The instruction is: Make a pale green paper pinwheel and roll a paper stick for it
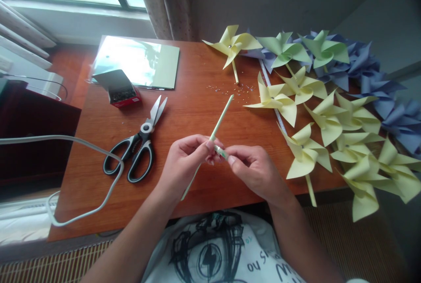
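The pale straw was pinched by both hands, left hand and right hand, just right of the scissors, for steady fingertip work.

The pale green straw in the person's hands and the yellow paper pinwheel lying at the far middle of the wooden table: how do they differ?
The pale green straw is bare, while the yellow paper pinwheel carries folded blades on its stick. The straw is held above the table between the left hand and right hand; the pinwheel lies untouched on the wooden table. The straw's visible length is greater than the pinwheel's stick. Both have thin, pale sticks.
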Tool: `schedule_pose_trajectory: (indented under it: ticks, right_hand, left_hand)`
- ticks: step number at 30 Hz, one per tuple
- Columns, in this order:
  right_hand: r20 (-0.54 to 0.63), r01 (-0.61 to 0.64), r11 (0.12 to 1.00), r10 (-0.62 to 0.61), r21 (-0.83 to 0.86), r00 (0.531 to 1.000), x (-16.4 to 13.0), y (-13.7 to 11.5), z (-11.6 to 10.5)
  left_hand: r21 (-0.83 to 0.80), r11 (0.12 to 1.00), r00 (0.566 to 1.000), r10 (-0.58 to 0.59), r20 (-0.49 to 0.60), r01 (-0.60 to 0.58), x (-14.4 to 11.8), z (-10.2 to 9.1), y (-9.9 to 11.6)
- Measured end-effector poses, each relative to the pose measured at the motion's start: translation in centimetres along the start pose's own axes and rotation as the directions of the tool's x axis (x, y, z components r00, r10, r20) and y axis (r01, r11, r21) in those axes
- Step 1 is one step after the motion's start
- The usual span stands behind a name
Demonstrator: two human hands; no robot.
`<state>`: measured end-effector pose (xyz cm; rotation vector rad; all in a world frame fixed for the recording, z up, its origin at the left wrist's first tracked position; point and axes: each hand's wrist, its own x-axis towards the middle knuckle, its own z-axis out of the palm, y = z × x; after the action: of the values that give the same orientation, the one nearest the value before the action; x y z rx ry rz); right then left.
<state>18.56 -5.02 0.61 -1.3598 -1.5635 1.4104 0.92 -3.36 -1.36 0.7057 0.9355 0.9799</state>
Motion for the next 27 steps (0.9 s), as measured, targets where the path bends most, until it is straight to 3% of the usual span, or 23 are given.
schedule_pose_trajectory:
  ticks: [12,20,24,27]
  right_hand:
    - [-0.066,-0.021,0.999,0.019,-0.035,0.998,-0.14,-0.37,0.35]
    - [-0.040,0.018,1.000,-0.018,-0.004,0.999,-0.14,-0.01,0.16]
    - [-0.171,0.027,1.000,-0.025,0.013,0.985,-0.34,0.52,0.36]
    - [-0.370,0.056,0.985,-0.112,-0.160,0.922,-0.50,0.57,0.54]
  left_hand:
    - [0.018,1.000,1.000,0.021,-0.007,-0.021,-0.07,0.07,0.10]
    - [0.045,0.998,0.999,0.033,-0.018,-0.032,-0.13,0.19,0.26]
    - [0.066,0.997,0.997,0.052,-0.062,-0.048,-0.19,0.38,0.46]
    - [0.116,0.991,0.989,0.086,-0.118,-0.072,-0.36,0.64,0.69]
